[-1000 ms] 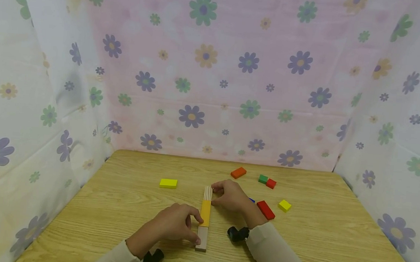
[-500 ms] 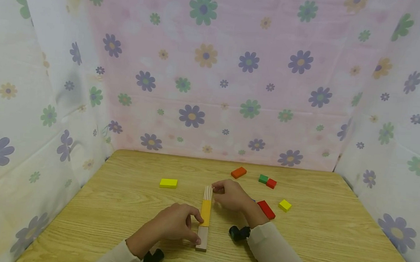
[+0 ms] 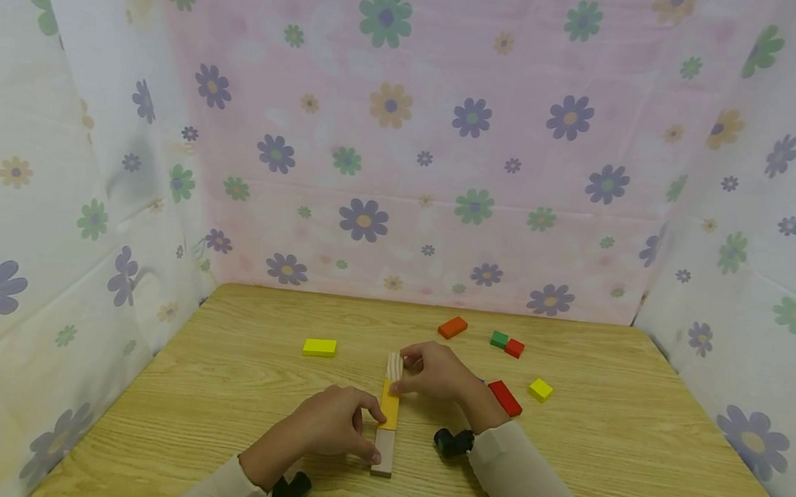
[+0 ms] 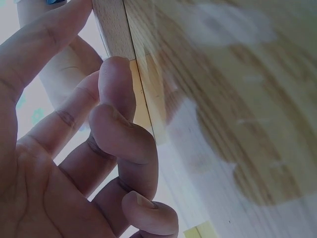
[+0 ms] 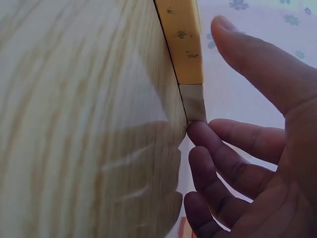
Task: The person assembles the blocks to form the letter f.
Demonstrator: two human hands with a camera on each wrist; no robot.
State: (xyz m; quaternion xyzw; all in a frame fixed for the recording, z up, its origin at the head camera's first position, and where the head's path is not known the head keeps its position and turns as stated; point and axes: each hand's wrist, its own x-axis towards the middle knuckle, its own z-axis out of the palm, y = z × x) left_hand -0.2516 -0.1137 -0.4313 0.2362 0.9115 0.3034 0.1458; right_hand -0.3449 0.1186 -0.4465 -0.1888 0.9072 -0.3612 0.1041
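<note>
A row of three blocks is steadied from both ends near the middle of the table [image 3: 235,360], set end to end and running from the near edge toward the far one. The left hand [image 3: 327,430] rests against the left side of the pale near block [image 3: 383,452], its fingertips [image 4: 116,79] curled and pressed to the block's edge, seemingly to keep the row from sliding. The right hand [image 3: 439,373] is laid at the far end, where the striped wooden block [image 3: 394,366] meets the yellow-orange block [image 3: 390,404]; its fingers [image 5: 208,136] are loosely spread and touch the row's side, with the thumb held apart and off the wood in the right wrist view. Whether the striped block is pinched or merely nudged cannot be told. The paired touch suggests the pieces are being squared into a straight line.

Loose blocks are scattered behind and to the right of the row: a yellow flat block [image 3: 319,347] toward the far left, an orange block [image 3: 452,328] near the far edge, a green block [image 3: 499,338] touching a small red block [image 3: 513,348], a longer red block [image 3: 503,397] just beside the right wrist, and a small yellow block [image 3: 540,389] further right. The table is enclosed on three sides by a flowered cloth backdrop [image 3: 408,124].
</note>
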